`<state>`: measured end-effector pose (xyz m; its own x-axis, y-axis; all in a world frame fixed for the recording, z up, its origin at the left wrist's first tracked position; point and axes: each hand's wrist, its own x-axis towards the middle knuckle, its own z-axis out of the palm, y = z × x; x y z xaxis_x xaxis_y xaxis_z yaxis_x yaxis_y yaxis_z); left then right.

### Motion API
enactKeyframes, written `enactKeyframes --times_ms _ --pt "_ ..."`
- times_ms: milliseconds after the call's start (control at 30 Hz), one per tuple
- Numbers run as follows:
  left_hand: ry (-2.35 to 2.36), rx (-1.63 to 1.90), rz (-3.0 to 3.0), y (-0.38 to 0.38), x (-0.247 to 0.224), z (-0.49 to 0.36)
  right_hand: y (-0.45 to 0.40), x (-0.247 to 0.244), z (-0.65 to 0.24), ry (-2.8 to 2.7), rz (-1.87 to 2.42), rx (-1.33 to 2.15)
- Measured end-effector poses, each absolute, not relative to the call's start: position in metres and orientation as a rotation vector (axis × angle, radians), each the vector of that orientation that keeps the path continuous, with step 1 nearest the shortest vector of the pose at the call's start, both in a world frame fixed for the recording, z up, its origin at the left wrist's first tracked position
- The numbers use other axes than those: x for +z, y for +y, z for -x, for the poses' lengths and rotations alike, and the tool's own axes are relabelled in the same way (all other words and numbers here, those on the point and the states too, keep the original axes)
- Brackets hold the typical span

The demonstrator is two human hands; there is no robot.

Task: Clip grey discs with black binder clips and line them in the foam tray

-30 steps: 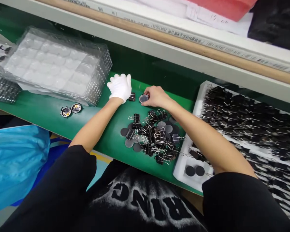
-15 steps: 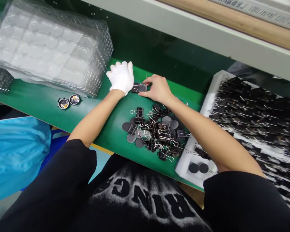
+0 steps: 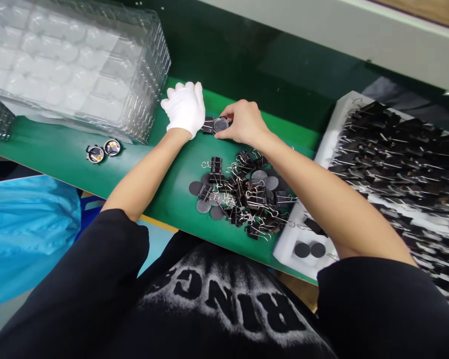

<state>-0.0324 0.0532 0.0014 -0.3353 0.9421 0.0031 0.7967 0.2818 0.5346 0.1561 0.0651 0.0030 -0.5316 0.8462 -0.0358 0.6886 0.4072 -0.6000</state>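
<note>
While your gloved left hand (image 3: 184,108) hides any grip, your right hand (image 3: 246,122) has aligned its pinched disc (image 3: 220,124) beside 1 binder clip (image 3: 208,125).

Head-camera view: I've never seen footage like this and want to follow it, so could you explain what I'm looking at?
There is no machine here: these are one person's own hands, and every picture comes from one camera worn on the head, looking forward and down.

The left hand, in a white glove, is beside a black binder clip; whether it grips it is hidden. The bare right hand holds a round dark disc by its edge.

On the green worktop lie a pile of binder clips and loose discs. Clear plastic trays are stacked at left; a white tray with more clips stands at right.
</note>
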Motion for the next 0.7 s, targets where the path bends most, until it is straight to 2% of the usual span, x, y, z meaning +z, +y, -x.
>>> enactKeyframes --times_ms 300,533,700 --pt "2.453 0.621 -1.589 0.051 0.005 0.028 0.061 0.005 -0.147 -2.372 1.318 0.807" --pt "2.354 0.692 -1.574 0.055 0.004 0.03 0.071 -0.007 -0.146 -2.387 1.278 0.795" --pt "2.267 0.786 -1.635 0.049 0.005 0.034 0.05 0.023 -0.157 -2.405 1.249 0.82"
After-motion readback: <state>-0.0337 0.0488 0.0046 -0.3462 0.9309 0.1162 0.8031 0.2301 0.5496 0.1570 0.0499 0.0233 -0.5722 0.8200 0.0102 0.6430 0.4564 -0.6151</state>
